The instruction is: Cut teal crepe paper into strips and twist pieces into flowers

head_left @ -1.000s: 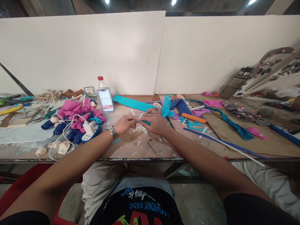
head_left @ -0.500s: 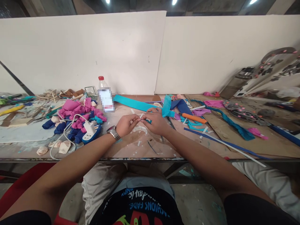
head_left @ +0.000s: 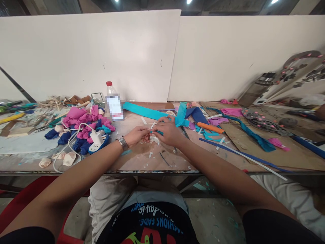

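Observation:
My left hand (head_left: 138, 136), with a watch (head_left: 123, 143) on its wrist, is closed, and its fingertips meet those of my right hand over the middle of the table. What its fingers pinch is too small to make out. My right hand (head_left: 168, 133) is closed around a small teal piece (head_left: 159, 132) that looks like crepe paper. A short white strip (head_left: 152, 125) shows at the fingertips. Just below the hands lies a white ring (head_left: 155, 140), partly hidden. Behind my right hand, a long turquoise strip (head_left: 144, 111) lies across the table.
Pink and blue crumpled pieces (head_left: 76, 117) surround a power strip (head_left: 96, 145) at left. A bottle (head_left: 110, 88) and a lit phone (head_left: 114, 107) stand behind. On the right are an orange-handled tool (head_left: 210, 127), blue strips (head_left: 238, 154) and cardboard (head_left: 228, 135).
My left hand has turned and its fingers have shifted slightly down and left. More of the teal piece now shows at my right hand, which has hardly moved.

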### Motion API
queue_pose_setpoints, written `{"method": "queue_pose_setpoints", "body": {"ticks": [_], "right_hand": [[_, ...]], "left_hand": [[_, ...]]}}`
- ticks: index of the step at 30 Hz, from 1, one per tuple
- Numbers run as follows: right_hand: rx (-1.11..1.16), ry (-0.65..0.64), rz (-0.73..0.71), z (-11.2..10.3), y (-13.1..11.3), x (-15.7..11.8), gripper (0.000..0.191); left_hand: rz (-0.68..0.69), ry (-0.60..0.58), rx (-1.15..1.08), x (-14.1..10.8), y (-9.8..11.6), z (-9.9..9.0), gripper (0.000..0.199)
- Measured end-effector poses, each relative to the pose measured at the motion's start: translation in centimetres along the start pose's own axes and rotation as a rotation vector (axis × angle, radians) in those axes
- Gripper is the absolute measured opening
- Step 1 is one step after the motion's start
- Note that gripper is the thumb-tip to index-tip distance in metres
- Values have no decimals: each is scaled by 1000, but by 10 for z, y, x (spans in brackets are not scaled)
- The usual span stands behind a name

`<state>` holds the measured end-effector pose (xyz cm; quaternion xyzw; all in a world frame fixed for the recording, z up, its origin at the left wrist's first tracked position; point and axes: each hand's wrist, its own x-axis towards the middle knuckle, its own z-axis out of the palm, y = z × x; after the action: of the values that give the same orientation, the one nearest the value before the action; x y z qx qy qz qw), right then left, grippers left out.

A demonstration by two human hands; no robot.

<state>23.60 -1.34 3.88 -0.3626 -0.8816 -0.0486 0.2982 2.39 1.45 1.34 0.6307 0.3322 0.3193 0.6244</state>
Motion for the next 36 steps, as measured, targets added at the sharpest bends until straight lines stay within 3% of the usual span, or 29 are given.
{"method": "queue_pose_setpoints", "body": {"ticks": [3,8,12,23,29,36], "right_hand": [[-1,3,-1,1,0,0,20],[47,6,81,2,0,1,20],[143,-8,139,1,0,3,16],[173,59,162,2,2,2,11],[207,16,147,1,1,2,15],[197,41,180,0,1,2,15]], "left_hand": [[63,-10,136,-2,3,-2,51],[411,110,723,-9,12,-4,45],[568,159,952,-11,15,-5,37],[564,160,796,-10,10,-5,26],[569,204,750,-7,8,-9,28],[475,264,639,-8,7,-6,35]]}}
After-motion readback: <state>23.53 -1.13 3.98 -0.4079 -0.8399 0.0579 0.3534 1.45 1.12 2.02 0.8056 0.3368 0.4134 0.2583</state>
